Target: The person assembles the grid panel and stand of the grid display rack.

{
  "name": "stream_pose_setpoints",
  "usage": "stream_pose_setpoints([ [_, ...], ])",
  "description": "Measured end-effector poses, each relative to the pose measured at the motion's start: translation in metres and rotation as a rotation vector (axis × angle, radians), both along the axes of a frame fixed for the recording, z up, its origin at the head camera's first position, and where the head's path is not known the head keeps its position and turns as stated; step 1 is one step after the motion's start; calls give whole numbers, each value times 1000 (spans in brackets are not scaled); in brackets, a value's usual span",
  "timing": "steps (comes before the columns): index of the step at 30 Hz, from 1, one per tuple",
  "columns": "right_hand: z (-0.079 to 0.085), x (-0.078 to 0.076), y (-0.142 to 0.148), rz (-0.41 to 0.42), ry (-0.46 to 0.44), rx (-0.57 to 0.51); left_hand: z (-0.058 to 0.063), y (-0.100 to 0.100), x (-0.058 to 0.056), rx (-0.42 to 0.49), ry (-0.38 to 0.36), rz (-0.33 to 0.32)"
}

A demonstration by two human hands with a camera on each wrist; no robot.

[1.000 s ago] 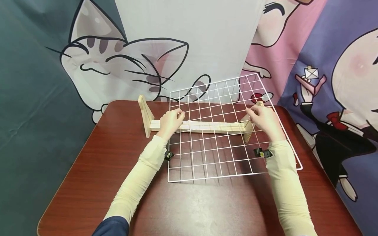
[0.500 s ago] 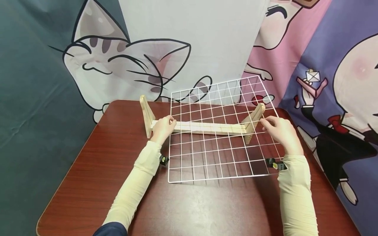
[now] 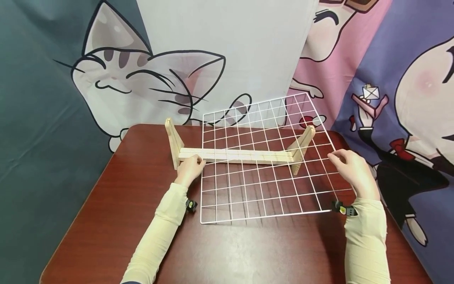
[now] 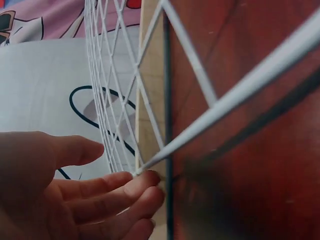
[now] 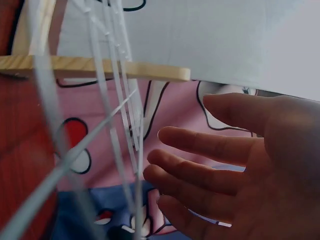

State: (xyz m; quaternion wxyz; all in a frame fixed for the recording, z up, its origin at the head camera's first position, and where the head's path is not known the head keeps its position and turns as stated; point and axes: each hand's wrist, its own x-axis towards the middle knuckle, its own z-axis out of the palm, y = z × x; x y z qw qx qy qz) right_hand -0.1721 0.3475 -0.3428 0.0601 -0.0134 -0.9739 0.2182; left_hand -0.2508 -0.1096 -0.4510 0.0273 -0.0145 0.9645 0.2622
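A white wire grid panel [image 3: 266, 216] leans tilted against a pale wooden stand [image 3: 235, 155], its upper edge toward the backdrop. My left hand [image 3: 189, 170] is at the panel's left edge. In the left wrist view its relaxed fingertips [image 4: 142, 182] meet the white edge wire [image 4: 220, 106], while the thumb stands apart from it. Beside the panel's right edge is my right hand [image 3: 354, 171]. In the right wrist view its fingers [image 5: 200, 170] are spread and relaxed, with nothing between them and the thumb.
The stand has a left upright [image 3: 172, 144] and a right upright [image 3: 303, 148] joined by a flat bar. Everything rests on a reddish-brown table [image 3: 117, 189]. A cartoon backdrop [image 3: 248, 39] hangs right behind the table.
Both hands have moved off the middle of the panel, outward and nearer to me. The right hand has come to the panel's right edge, the left to its left edge. The panel stays leaning.
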Motion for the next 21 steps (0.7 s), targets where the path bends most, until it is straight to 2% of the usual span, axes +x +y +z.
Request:
stream_pose_setpoints([
  [5, -12, 7, 5, 24, 65, -6, -10, -3, 7, -11, -62, 2],
  [8, -16, 12, 5, 16, 62, -28, -14, -4, 10, 9, -78, 11],
  [12, -19, 18, 5, 16, 20, -50, -16, -4, 13, 46, -89, 7],
  [17, -26, 24, 8, 18, -65, -73, -17, -6, 16, 92, -131, -44],
  [21, -30, 27, 9, -2, -101, -128, -17, -5, 22, 215, -210, -77],
])
